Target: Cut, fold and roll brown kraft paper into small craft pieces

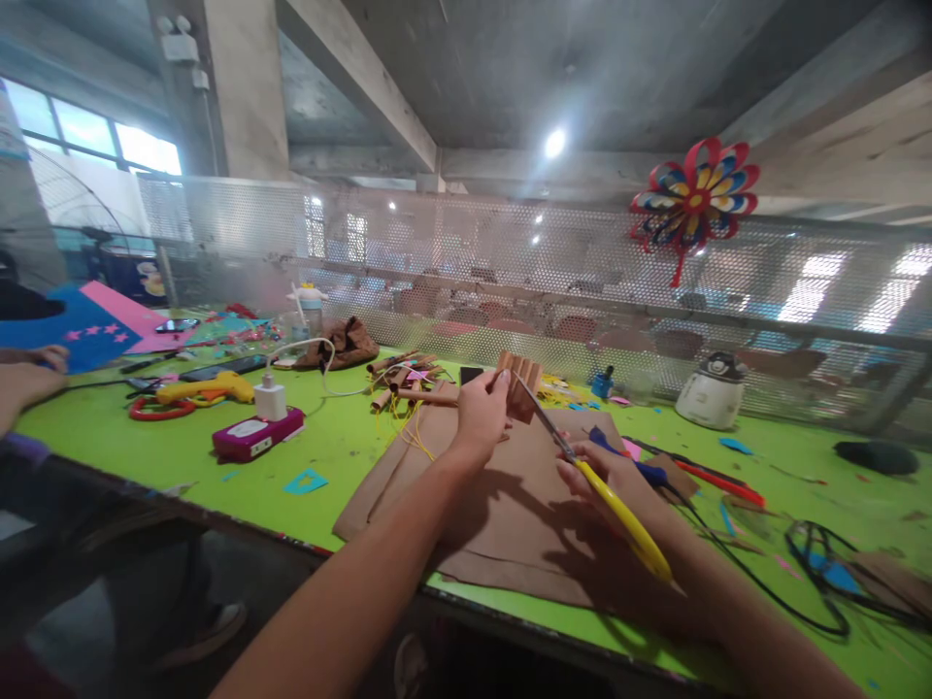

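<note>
My left hand (481, 413) pinches a bundle of brown paper tubes (525, 388) held side by side above the table. In my right hand (608, 476) is a pair of scissors with yellow handles (626, 519). Their blades reach up to the face of the tubes; whether they are cutting in, I cannot tell. Beneath both hands lies a large sheet of brown paper (502, 505). More rolled paper tubes (408, 379), tangled with yellow string, sit beyond my left hand.
A purple power strip (258, 434) with a white charger stands left, beside a yellow glue gun (208, 388). Right are a blue-handled tool (626, 456) with a black cable, a white jar (712, 391) and paper scraps. Another person's arm (29, 379) rests far left.
</note>
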Action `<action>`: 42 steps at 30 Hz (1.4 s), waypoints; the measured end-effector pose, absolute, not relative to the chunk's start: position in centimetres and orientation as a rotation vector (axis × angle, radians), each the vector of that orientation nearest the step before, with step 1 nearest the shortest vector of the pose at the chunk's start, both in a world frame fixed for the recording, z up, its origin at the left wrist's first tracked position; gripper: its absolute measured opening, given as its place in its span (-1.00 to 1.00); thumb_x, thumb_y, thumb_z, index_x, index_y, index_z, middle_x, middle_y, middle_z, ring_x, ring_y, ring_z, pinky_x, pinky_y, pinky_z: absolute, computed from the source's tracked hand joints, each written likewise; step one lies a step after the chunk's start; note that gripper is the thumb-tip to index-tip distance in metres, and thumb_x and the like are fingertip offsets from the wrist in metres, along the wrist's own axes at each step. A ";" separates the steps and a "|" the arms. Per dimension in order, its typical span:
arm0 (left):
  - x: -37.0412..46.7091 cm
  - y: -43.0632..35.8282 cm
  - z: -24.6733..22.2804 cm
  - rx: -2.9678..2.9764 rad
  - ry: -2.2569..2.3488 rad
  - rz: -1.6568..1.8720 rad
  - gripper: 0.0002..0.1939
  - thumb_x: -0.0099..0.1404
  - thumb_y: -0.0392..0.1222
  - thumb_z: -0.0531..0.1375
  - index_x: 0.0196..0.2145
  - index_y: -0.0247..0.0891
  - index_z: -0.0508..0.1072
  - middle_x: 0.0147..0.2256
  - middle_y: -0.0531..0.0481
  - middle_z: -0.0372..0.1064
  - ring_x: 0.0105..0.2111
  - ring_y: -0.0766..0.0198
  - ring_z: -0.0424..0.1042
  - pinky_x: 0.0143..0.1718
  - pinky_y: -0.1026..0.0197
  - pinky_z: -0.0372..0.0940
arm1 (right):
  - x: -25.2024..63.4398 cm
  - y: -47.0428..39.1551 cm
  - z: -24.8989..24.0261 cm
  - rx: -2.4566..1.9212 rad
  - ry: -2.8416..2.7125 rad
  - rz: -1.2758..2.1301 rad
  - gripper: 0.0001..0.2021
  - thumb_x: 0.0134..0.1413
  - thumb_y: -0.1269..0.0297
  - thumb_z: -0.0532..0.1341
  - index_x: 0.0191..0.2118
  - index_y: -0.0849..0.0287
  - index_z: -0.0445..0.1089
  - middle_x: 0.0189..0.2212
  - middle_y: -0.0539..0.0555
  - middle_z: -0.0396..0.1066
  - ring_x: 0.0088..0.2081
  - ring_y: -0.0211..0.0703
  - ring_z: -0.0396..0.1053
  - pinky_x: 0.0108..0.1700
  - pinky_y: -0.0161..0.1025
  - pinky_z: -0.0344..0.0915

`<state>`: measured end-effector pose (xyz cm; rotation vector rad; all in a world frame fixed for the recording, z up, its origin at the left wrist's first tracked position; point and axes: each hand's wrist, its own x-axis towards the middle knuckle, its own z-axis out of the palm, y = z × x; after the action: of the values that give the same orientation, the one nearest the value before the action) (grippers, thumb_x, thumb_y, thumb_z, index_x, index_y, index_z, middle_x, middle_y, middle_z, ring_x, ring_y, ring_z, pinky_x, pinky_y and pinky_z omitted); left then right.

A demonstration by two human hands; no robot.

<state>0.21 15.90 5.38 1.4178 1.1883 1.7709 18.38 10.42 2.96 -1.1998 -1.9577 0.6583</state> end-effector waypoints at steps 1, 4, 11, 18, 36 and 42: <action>0.2 16.0 5.3 1.418 1.183 1.770 -0.75 0.27 -0.11 0.06 -0.38 -0.33 0.41 -0.59 0.08 0.20 -0.73 0.44 0.21 -0.75 0.37 0.16 | 18.3 10.5 2.9 -1.197 -1.953 0.661 -0.59 -0.03 -0.06 0.15 -0.25 0.22 0.37 -0.56 0.00 0.34 -0.53 -0.24 0.26 -0.48 -0.32 0.23; 0.2 16.1 5.3 1.395 1.180 1.755 -0.76 0.27 -0.10 0.06 -0.35 -0.33 0.41 -0.58 0.07 0.21 -0.73 0.43 0.21 -0.75 0.36 0.15 | 18.3 10.5 3.0 -1.203 -1.944 0.696 -0.59 -0.04 -0.07 0.15 -0.26 0.22 0.37 -0.57 0.00 0.33 -0.55 -0.25 0.24 -0.50 -0.32 0.22; 0.1 15.8 5.7 1.336 1.164 1.749 -0.79 0.26 -0.17 0.06 -0.46 -0.31 0.36 -0.63 0.12 0.13 -0.74 0.45 0.17 -0.75 0.37 0.14 | 18.2 10.0 3.2 -1.191 -1.883 0.730 -0.63 -0.12 -0.04 0.22 -0.32 0.19 0.39 -0.64 -0.05 0.28 -0.62 -0.30 0.19 -0.59 -0.35 0.14; -0.2 16.2 5.6 1.336 1.136 1.726 -0.80 0.25 -0.16 0.06 -0.42 -0.32 0.38 -0.63 0.12 0.14 -0.74 0.44 0.16 -0.78 0.37 0.12 | 17.6 8.7 3.7 -1.157 -1.773 0.824 -0.64 -0.12 -0.03 0.22 -0.31 0.18 0.40 -0.64 -0.05 0.27 -0.65 -0.32 0.16 -0.62 -0.36 0.15; 0.3 15.8 5.3 1.387 1.126 1.575 -0.84 0.24 -0.17 0.09 -0.39 -0.29 0.40 -0.54 0.04 0.30 -0.65 0.39 0.30 -0.71 0.37 0.19 | 18.7 10.6 3.0 -1.223 -2.002 0.599 -0.62 0.01 -0.06 0.11 -0.30 0.20 0.35 -0.53 0.02 0.34 -0.51 -0.23 0.26 -0.48 -0.32 0.21; 1.1 15.5 4.9 1.509 1.058 1.527 -0.82 0.23 -0.17 0.07 -0.40 -0.28 0.42 -0.56 0.03 0.28 -0.67 0.37 0.26 -0.73 0.35 0.19 | 18.6 10.6 3.0 -1.231 -1.987 0.660 -0.60 0.02 -0.08 0.09 -0.29 0.20 0.32 -0.55 0.01 0.34 -0.54 -0.23 0.26 -0.51 -0.32 0.22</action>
<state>1.06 15.49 4.88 1.5094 1.0580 1.5270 18.62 10.59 3.02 -1.2315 -1.9870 0.6604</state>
